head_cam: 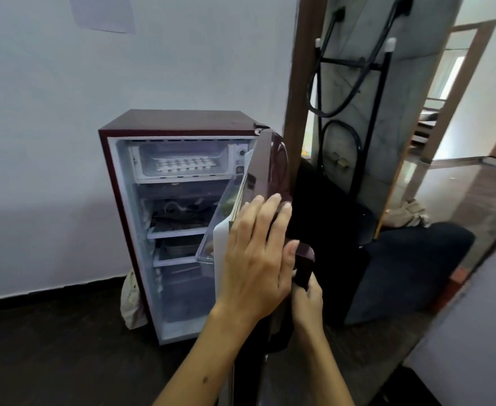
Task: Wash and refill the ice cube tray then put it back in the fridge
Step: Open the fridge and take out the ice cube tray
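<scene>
We hold the maroon fridge door open: left hand flat on its edge, right hand gripping it; next, reach the white plastic ice cube tray in the freezer compartment

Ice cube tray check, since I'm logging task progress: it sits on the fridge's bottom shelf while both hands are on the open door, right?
Not the bottom shelf. The head view shows the ice cube tray in the top freezer compartment. Both the left hand and right hand are on the open door.
</scene>
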Tool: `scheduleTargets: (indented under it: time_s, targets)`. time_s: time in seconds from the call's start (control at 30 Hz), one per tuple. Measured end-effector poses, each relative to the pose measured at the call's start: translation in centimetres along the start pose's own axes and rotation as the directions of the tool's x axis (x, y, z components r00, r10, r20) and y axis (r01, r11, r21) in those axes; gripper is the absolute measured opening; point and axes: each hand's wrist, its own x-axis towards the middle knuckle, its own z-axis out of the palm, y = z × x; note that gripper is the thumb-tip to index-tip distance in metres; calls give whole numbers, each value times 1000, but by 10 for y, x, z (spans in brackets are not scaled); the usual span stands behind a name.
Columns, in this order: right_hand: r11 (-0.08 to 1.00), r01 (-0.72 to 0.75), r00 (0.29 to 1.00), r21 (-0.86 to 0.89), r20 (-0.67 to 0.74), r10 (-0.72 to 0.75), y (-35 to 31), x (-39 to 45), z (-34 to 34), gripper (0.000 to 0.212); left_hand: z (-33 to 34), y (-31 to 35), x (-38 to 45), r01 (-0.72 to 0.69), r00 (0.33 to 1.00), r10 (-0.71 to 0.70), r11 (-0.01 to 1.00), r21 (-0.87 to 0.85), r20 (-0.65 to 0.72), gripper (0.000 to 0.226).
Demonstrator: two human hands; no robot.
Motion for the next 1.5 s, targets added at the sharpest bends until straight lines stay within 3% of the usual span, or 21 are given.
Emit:
scheduleTargets:
  time_s: [0.1, 0.2, 0.27, 0.33, 0.37, 0.43, 0.5, 0.53, 0.6, 0.67, 0.77, 0.87, 1.03, 1.23, 1.5]
  targets:
    - [994, -108, 989, 19, -98, 110, 11, 6, -24, 8, 8, 6, -16, 12, 1000, -17, 984, -178, -25, 53]
    - [977, -203, 964, 61, -161, 211, 15, 14, -43, 24, 23, -6, -38, 212, 976, -216, 922, -323, 23, 56]
    - [950, -255, 929, 182, -227, 293, 12, 18, -53, 39, 35, -21, -50, 364, 930, -352, 861, -355, 102, 56]
    - [951, -211, 854, 224, -430, 291, 0, 15, -58, 56, 49, -35, -57, 448, 894, -404, 833, -326, 196, 58]
    - [979, -127, 798, 162, -570, 198, -10, 9, -55, 61, 57, -41, -59, 459, 885, -396, 832, -312, 245, 60]
    - [982, 135, 644, -131, -742, -188, -35, -7, -44, 62, 74, -53, -60, 434, 879, -331, 854, -287, 343, 63]
    - [823, 348, 495, -448, -658, -567, -47, -16, -27, 61, 90, -61, -56, 378, 872, -243, 885, -271, 424, 65]
    - [724, 412, 469, -553, -553, -689, -48, -17, -18, 60, 97, -63, -54, 357, 864, -207, 895, -268, 459, 66]
    - [546, 479, 505, -687, -293, -812, -40, -15, 0, 56, 111, -65, -49, 322, 843, -145, 908, -269, 519, 65]
    - [416, 497, 590, -762, -56, -806, -25, -11, 17, 55, 124, -66, -44, 261, 825, -64, 924, -279, 561, 68]
    - [304, 372, 727, -877, 72, -683, 5, 1, 25, 56, 143, -70, -36, 134, 797, 60, 953, -273, 602, 74]
    - [200, 203, 794, -959, 42, -607, 17, 15, 17, 59, 159, -70, -30, 9, 798, 143, 968, -249, 585, 68]
    - [174, 47, 790, -984, -70, -609, 15, 38, 0, 58, 185, -54, -28, -56, 812, 213, 955, -291, 543, 63]
    - [129, -18, 798, -992, -92, -596, 17, 66, -33, 58, 211, -30, -20, -84, 815, 236, 952, -295, 530, 62]
    - [148, -23, 797, -989, -108, -594, 17, 98, -64, 59, 231, 0, -5, -86, 785, 233, 958, -272, 574, 66]
